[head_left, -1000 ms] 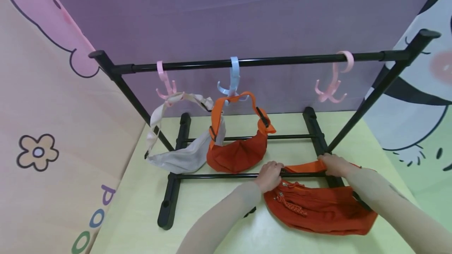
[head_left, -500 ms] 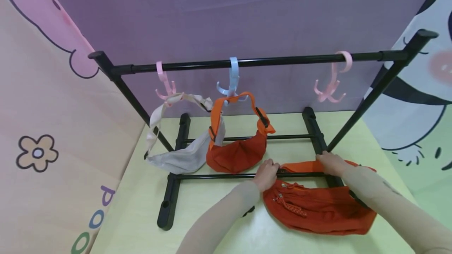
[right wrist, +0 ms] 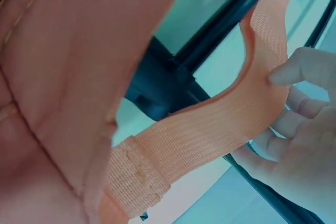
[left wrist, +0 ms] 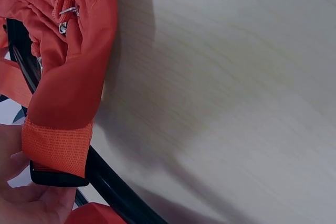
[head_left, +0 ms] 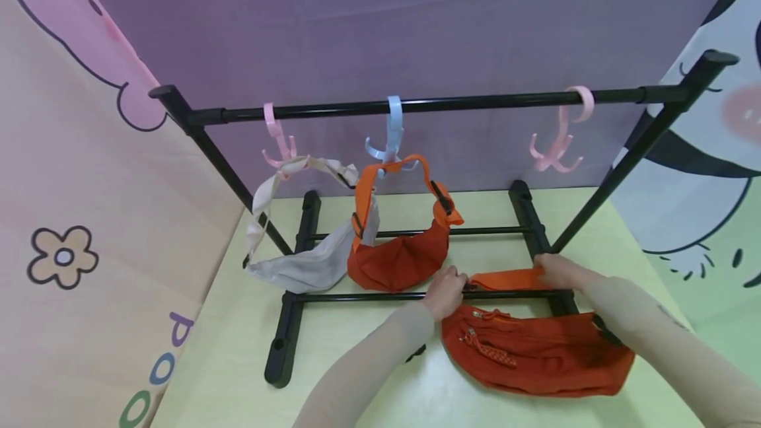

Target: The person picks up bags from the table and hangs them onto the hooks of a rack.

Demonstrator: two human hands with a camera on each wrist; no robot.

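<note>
A red-orange waist bag (head_left: 535,355) lies at the front right, its zips facing up, partly over the rack's base. At its left end my left hand (head_left: 444,292) holds the bag near a black buckle (left wrist: 58,178); in the left wrist view the fingers (left wrist: 34,203) are around that buckle and webbing. My right hand (head_left: 561,271) pinches the orange strap (head_left: 508,279) behind the bag, and in the right wrist view the thumb (right wrist: 296,69) presses on the webbing, with the other fingers behind it. My right forearm covers the bag's right end.
A black rack (head_left: 487,104) spans the table (head_left: 220,362). From its bar hang a left pink hook (head_left: 276,137) with a white bag (head_left: 315,266), a blue hook (head_left: 394,131) with a smaller orange bag (head_left: 401,259), and a right pink hook (head_left: 559,144) bearing nothing.
My left hand has shifted slightly left. The right hand has turned a little with the strap, and the stretch of strap seen beyond the right wrist is now out of sight.
</note>
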